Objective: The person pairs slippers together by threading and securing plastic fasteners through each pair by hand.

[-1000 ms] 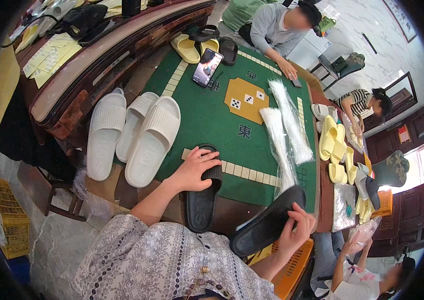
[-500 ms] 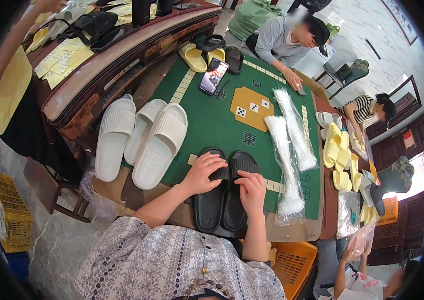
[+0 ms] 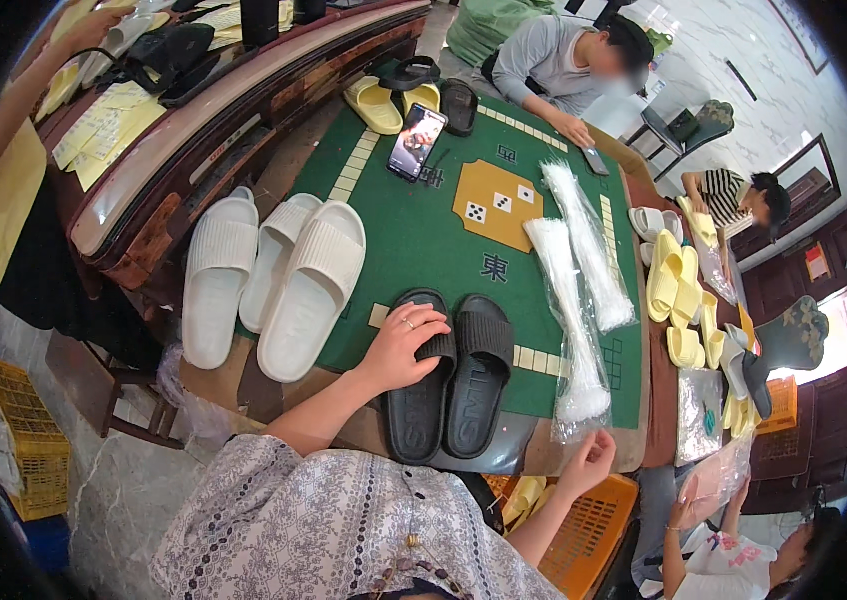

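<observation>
A pair of black slide slippers stands side by side at the near edge of the green table mat. My left hand (image 3: 406, 347) lies over the strap of the left black slipper (image 3: 414, 420), fingers curled round it. The right black slipper (image 3: 482, 385) has no hand on it. At the near end of a clear bag of thin white strips (image 3: 574, 330), my right hand (image 3: 592, 462) has its fingers curled together; whether they grip the bag's edge or a strip is too small to tell. A second bag of white strips (image 3: 589, 245) lies beyond it.
White slippers (image 3: 312, 290) stand at the left. A phone (image 3: 417, 142) leans against yellow slippers (image 3: 374, 105) at the far side. Several yellow slippers (image 3: 679, 285) line the right. An orange basket (image 3: 594, 530) sits below the table edge. Co-workers sit across and at the right.
My right hand has left the right black slipper and moved right to the near end of the bag of white strips. My left hand stays on the left slipper.
</observation>
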### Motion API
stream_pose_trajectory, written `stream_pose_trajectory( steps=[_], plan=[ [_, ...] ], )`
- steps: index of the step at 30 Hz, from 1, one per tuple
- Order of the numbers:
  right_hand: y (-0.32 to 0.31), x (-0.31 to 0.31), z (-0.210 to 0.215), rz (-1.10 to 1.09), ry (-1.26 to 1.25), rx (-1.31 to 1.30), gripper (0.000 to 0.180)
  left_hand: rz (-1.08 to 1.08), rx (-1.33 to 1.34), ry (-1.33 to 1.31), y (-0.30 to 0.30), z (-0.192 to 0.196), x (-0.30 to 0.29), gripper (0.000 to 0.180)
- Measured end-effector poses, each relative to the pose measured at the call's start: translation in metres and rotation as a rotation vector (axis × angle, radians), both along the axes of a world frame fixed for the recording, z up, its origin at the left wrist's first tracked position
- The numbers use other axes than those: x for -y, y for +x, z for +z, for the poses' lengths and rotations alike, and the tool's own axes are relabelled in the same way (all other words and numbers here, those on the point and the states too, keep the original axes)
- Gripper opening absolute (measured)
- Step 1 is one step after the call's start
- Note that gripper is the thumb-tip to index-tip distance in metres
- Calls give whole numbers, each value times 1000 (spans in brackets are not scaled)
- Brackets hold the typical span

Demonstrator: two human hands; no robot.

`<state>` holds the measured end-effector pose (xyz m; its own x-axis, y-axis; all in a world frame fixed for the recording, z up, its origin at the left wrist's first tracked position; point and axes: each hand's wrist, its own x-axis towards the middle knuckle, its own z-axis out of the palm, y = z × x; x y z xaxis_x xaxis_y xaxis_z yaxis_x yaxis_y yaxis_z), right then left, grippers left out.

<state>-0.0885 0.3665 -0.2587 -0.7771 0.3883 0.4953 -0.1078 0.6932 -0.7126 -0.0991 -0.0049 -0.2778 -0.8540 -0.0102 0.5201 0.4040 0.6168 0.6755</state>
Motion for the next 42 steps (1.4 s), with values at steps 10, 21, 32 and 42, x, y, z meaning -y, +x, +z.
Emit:
stream_pose_trajectory(
  steps=[10,21,32,42],
  plan=[
    [-21,-31,-42,11,72,154,17,1,-9,2,-1,-2,1,42],
    [-54,-31,-56,-31,54,83,19,-4,17,11,-1,1,0,39],
    [-48,-25,-59,-58,135,19,16,-3,49,5,-1,2,0,41],
    [-49,-28,-60,-122,157,-18,26,3,28,-7,-1,2,0,42]
  ],
)
